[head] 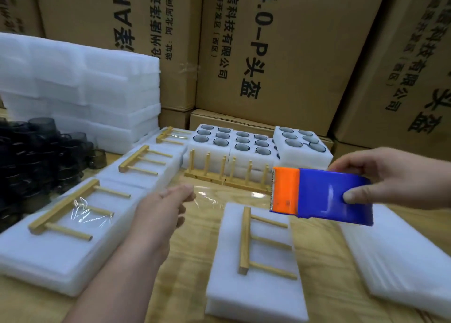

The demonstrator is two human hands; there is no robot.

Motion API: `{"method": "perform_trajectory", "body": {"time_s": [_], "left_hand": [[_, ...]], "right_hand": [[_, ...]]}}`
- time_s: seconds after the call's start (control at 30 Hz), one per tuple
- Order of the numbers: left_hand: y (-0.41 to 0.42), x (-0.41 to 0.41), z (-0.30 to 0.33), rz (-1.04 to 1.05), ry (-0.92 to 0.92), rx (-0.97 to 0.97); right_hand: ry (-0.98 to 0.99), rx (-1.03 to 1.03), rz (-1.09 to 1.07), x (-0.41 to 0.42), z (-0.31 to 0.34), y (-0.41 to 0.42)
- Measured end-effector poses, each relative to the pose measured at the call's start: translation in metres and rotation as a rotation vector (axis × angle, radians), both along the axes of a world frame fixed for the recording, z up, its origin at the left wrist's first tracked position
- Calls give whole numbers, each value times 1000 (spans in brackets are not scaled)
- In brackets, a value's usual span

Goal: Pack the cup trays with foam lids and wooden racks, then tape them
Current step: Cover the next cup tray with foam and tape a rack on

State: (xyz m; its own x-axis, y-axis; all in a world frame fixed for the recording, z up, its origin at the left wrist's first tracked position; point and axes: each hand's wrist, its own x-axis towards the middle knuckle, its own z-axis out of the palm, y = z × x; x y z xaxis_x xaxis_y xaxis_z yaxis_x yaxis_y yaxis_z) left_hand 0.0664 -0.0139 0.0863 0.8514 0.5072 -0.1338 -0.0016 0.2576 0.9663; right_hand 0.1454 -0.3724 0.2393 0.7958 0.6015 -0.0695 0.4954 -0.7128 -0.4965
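- Above the centre pack (253, 261), lidded, its wooden rack (258, 243) untaped: right hand (380, 176) grips the tape dispenser (322, 196); left hand (166, 208) fingers pinch its clear tape (219, 197).
- Left of it, taped packs (68, 225); behind, open cup trays (234, 142) wait.

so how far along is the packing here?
Done: the near-left foam pack has its wooden rack taped on. In hand: the right hand grips the blue-and-orange tape dispenser; the left hand pulls clear tape. Left: the centre pack's rack is untaped, and the cup trays behind are uncovered.
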Motion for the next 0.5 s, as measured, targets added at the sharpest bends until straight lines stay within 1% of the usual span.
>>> {"method": "perform_trajectory", "body": {"time_s": [0.07,0.13,0.23,0.4,0.5], "left_hand": [[-3,4,-19,-109,161,-212],[-9,4,-32,-222,279,-356],[-16,5,-43,-307,352,-430],[-13,5,-48,-325,346,-510],[-10,1,-53,-352,353,-551]], "right_hand": [[178,-72,16,10,19,9],[240,-211,56,16,36,24],[199,-346,68,16,59,53],[148,-423,3,16,83,95],[168,-466,-11,17,92,118]]}}
